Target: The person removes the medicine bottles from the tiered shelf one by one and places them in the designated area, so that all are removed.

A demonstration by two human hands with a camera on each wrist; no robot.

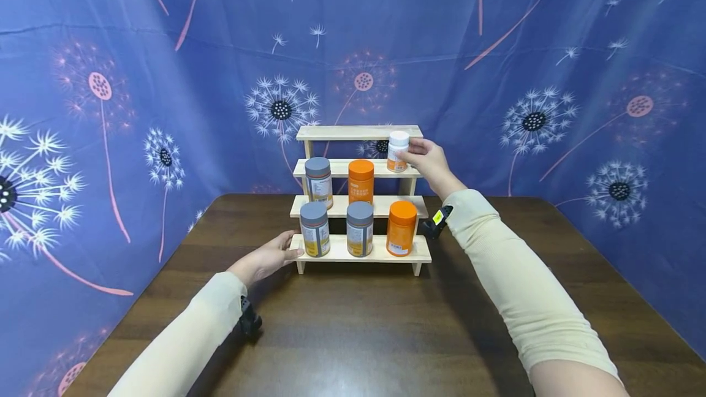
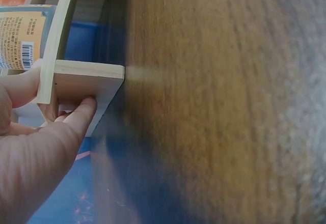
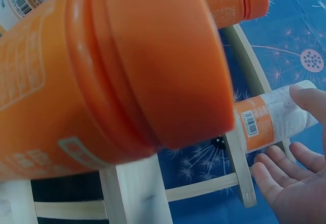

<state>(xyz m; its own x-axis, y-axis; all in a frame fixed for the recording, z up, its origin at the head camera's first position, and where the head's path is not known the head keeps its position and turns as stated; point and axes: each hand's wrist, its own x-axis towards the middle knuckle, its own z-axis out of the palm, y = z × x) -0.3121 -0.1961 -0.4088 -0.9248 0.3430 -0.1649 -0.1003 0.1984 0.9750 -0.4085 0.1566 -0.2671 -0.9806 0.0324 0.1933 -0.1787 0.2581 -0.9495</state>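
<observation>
A stepped wooden display rack [image 1: 360, 206] stands on the table. My left hand [image 1: 269, 257] grips the left end of its lowest step, thumb above and a finger under the board [image 2: 89, 71]. At the upper right, my right hand [image 1: 432, 164] pinches a white pill bottle [image 1: 397, 151] with an orange-and-white label, upright at the third step. In the right wrist view the thumb lies across the bottle [image 3: 275, 119]; other fingers curl below it, and one seems hidden behind. An orange jar [image 3: 168, 66] looms before that camera.
Grey-lidded jars [image 1: 314, 230], [image 1: 360, 230] and an orange jar [image 1: 401, 230] stand on the lowest step. The second step holds a grey-lidded jar [image 1: 318, 182] and an orange jar [image 1: 361, 181]. A blue dandelion-print cloth [image 1: 452, 97] hangs behind the brown table [image 1: 353, 336].
</observation>
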